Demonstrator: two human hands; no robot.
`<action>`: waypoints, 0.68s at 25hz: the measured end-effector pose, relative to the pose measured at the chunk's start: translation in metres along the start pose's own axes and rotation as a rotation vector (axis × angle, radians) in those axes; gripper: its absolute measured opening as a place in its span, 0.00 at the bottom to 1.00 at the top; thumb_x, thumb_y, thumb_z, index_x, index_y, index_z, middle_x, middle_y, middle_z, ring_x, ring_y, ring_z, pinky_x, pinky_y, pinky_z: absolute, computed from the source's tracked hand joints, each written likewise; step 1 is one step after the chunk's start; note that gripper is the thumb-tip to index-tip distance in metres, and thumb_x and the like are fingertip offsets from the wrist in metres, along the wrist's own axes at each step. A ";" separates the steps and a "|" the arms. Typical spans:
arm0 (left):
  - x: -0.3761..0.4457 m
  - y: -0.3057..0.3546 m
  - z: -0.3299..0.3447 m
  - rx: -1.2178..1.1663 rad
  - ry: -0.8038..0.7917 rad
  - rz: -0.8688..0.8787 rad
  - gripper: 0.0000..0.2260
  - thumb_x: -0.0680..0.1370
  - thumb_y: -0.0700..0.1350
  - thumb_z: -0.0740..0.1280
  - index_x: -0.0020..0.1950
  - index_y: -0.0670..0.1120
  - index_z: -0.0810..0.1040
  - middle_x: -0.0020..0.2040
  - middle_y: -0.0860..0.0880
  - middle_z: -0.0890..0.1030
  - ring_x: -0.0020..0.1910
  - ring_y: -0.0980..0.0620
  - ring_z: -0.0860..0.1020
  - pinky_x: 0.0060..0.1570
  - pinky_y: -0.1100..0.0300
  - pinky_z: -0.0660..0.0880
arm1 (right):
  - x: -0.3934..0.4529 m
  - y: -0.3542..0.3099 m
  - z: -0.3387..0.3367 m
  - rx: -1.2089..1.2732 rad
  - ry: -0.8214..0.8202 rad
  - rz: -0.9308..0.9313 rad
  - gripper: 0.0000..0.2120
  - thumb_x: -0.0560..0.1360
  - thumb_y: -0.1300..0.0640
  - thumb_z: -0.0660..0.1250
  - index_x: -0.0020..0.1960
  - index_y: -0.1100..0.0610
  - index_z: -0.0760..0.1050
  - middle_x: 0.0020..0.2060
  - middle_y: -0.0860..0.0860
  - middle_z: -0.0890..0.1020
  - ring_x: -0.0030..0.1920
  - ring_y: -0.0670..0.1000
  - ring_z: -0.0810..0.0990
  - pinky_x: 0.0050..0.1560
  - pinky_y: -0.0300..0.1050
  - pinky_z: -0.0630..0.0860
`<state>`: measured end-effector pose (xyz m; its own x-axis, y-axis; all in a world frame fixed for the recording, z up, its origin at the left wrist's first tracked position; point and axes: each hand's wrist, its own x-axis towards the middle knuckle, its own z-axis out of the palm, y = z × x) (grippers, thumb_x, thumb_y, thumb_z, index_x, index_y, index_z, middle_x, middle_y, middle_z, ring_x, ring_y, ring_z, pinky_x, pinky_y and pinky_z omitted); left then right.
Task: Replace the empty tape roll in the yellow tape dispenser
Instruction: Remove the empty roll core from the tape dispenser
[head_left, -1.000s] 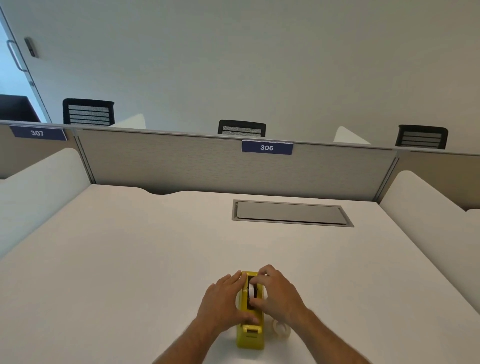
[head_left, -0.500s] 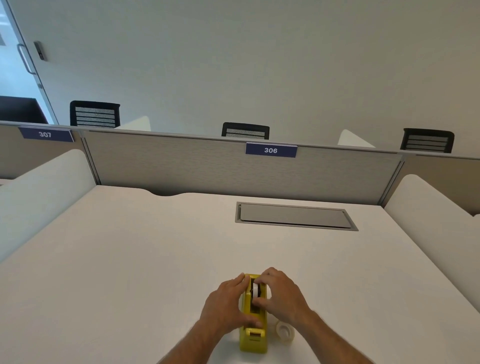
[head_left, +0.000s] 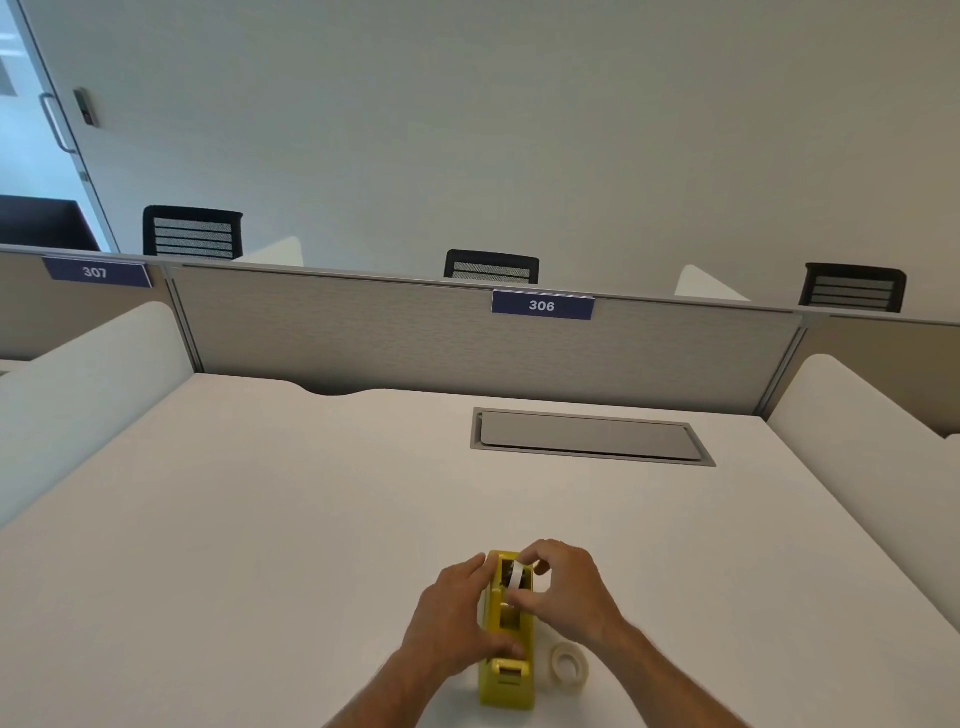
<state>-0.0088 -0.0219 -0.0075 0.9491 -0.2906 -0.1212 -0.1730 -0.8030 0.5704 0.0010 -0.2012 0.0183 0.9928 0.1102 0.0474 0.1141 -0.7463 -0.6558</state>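
Head view, right hand (head_left: 569, 597) pinching tape roll (head_left: 517, 577)

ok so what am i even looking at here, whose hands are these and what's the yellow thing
There is no machine here: a person wears a camera on the head, so the single picture looks forward and down at their own two bare hands. They sit at a white desk with a grey partition behind it.

The yellow thing is a tape dispenser standing on the desk. The left hand steadies its side. The right hand pinches a small white roll sitting in the dispenser's top opening, either lifting it out or setting it in.

A second, clear tape roll lies flat on the desk just right of the dispenser, untouched. A grey flap is set into the desk further back.
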 end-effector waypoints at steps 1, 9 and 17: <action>-0.001 0.000 0.001 -0.025 0.015 0.005 0.50 0.61 0.69 0.74 0.78 0.59 0.58 0.79 0.57 0.62 0.76 0.54 0.60 0.73 0.55 0.62 | 0.000 -0.001 -0.002 0.025 0.009 0.013 0.16 0.61 0.41 0.76 0.46 0.43 0.77 0.43 0.39 0.82 0.45 0.42 0.80 0.41 0.32 0.76; -0.012 0.021 -0.005 -0.688 0.171 -0.080 0.27 0.75 0.36 0.71 0.70 0.57 0.73 0.63 0.55 0.81 0.53 0.59 0.83 0.51 0.63 0.81 | -0.002 -0.008 -0.020 0.272 0.000 0.024 0.18 0.54 0.44 0.82 0.42 0.42 0.82 0.37 0.44 0.86 0.40 0.43 0.85 0.42 0.41 0.85; -0.022 0.037 -0.011 -1.319 -0.050 -0.235 0.16 0.82 0.35 0.59 0.53 0.47 0.87 0.54 0.43 0.87 0.55 0.44 0.84 0.48 0.57 0.83 | -0.009 -0.016 -0.030 0.372 -0.082 0.070 0.19 0.53 0.49 0.85 0.40 0.50 0.82 0.39 0.49 0.85 0.33 0.52 0.85 0.31 0.45 0.82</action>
<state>-0.0330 -0.0390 0.0253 0.9054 -0.2575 -0.3374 0.4004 0.2542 0.8804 -0.0083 -0.2098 0.0511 0.9897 0.1309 -0.0576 0.0102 -0.4664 -0.8845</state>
